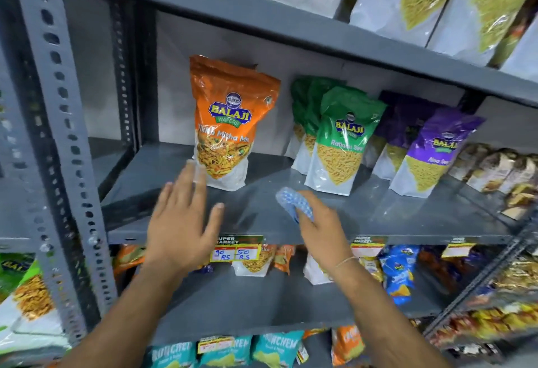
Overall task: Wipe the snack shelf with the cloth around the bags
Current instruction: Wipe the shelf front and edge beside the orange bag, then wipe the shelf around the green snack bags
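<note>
The grey metal snack shelf [378, 216] runs across the middle of the view. An orange snack bag [230, 123] stands upright on it at the left, green bags [340, 140] in the middle, purple bags [431, 152] to the right. My left hand [182, 219] is open and flat over the shelf's front left, its fingertips just short of the orange bag's lower left corner. My right hand [316, 222] grips a bunched blue-and-white cloth [294, 203] on the bare shelf in front of the gap between orange and green bags.
A perforated grey upright post [61, 123] stands at the left. The shelf above [291, 27] holds large white bags. Price tags [237, 248] hang on the shelf's front lip. Lower shelves hold more snack packs; brown packets [500, 172] sit far right.
</note>
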A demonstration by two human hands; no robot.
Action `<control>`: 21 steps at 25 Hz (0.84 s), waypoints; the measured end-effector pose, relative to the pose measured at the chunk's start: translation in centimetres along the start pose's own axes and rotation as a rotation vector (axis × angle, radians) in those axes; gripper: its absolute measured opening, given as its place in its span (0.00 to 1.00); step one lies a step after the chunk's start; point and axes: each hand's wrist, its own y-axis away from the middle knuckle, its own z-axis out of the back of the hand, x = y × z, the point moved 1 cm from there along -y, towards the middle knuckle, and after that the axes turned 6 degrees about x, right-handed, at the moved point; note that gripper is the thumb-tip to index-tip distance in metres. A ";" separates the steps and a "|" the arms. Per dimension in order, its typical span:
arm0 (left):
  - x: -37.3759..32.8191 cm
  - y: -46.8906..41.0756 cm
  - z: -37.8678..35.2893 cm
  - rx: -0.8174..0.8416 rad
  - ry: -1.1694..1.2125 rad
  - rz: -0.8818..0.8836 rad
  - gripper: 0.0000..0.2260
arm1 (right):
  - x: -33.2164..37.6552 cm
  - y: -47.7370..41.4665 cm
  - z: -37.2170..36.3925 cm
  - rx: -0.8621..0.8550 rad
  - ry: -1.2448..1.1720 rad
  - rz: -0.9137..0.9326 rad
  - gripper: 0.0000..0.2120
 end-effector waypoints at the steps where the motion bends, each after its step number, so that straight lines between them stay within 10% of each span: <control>1: -2.1 -0.4 -0.9 -0.002 0.005 -0.079 0.33 | -0.5 -0.1 1.1 -0.050 -0.027 -0.026 0.14; 9: -12.7 -5.3 -8.2 0.223 0.044 -0.173 0.35 | -8.3 -1.4 11.9 -0.401 0.012 -0.171 0.10; 21: -11.9 -6.2 -10.8 0.280 -0.192 -0.044 0.35 | -24.7 -14.6 20.3 -0.260 -0.031 -0.150 0.11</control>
